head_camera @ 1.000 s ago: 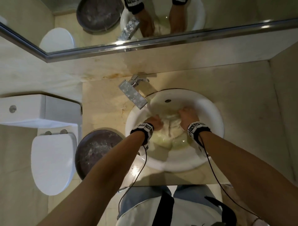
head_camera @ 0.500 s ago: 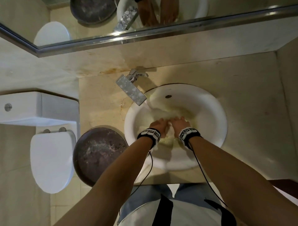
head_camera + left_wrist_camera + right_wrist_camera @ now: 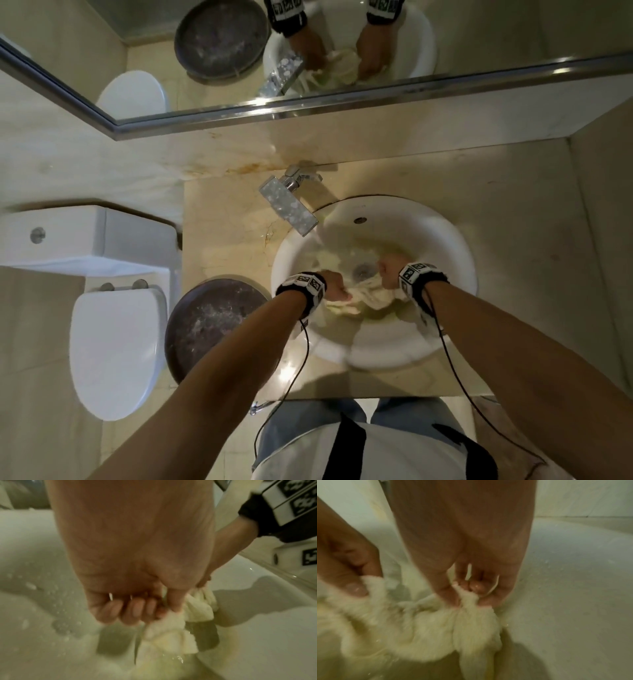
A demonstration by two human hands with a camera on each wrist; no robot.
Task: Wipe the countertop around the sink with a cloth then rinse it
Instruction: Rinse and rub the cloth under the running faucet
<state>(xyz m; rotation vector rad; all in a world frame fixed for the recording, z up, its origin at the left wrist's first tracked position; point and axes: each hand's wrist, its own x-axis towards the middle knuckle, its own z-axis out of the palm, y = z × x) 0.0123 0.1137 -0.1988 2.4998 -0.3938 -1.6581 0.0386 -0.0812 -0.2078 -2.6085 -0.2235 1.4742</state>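
Observation:
A wet cream cloth (image 3: 368, 294) hangs stretched between both hands inside the round white sink (image 3: 442, 240). My left hand (image 3: 337, 289) grips its left end with curled fingers (image 3: 135, 611); the cloth (image 3: 171, 635) bunches below them. My right hand (image 3: 388, 272) pinches the right end, and the cloth (image 3: 419, 628) sags under its fingers (image 3: 476, 586). The left hand (image 3: 346, 563) shows at the left of the right wrist view. Water stands in the basin around the drain (image 3: 361, 270). The chrome faucet (image 3: 287, 205) reaches over the sink's far left rim.
The beige marble countertop (image 3: 513, 212) surrounds the sink, with a wall on the right. A dark round bowl (image 3: 212, 325) sits at the counter's left front corner. A white toilet (image 3: 113, 342) stands left of it. A mirror (image 3: 308, 51) runs along the back.
My hands were close together in the basin half a second ago. They have now moved apart, and the cloth is pulled out between them.

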